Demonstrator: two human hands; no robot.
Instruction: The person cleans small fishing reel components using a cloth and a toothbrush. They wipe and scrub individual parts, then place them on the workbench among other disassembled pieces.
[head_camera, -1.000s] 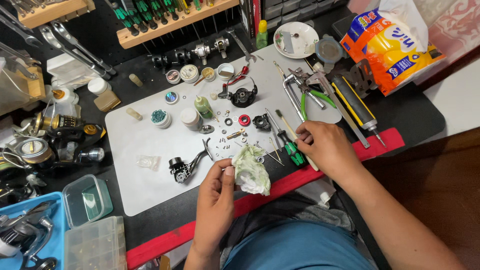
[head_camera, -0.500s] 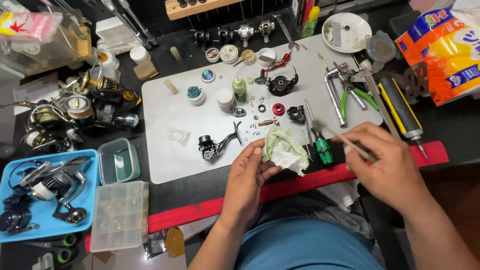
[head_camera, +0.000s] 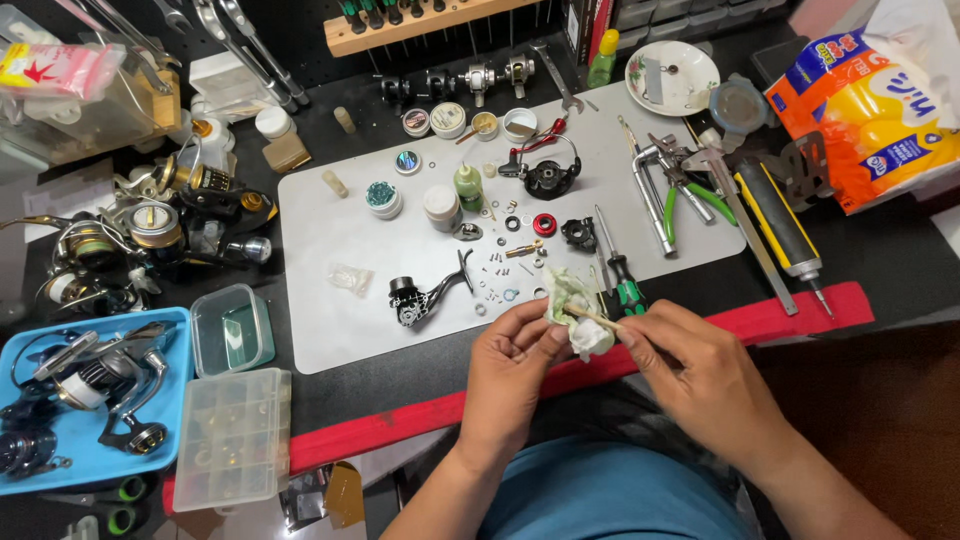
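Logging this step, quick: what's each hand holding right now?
Left hand: closed on a crumpled white cloth.
Right hand: pinching a thin wooden stick against the cloth.

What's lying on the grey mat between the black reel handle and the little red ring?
In the head view, tiny screws and washers lie scattered between the black reel handle and the small red ring, beside a short brass pin.

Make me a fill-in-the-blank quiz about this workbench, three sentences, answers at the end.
1. The left hand holds a crumpled ____ against a small part.
2. The right hand holds a thin ____ whose tip meets the tissue.
3. The tray of reels at the left is ____ in colour.

Missing words: tissue; stick; blue
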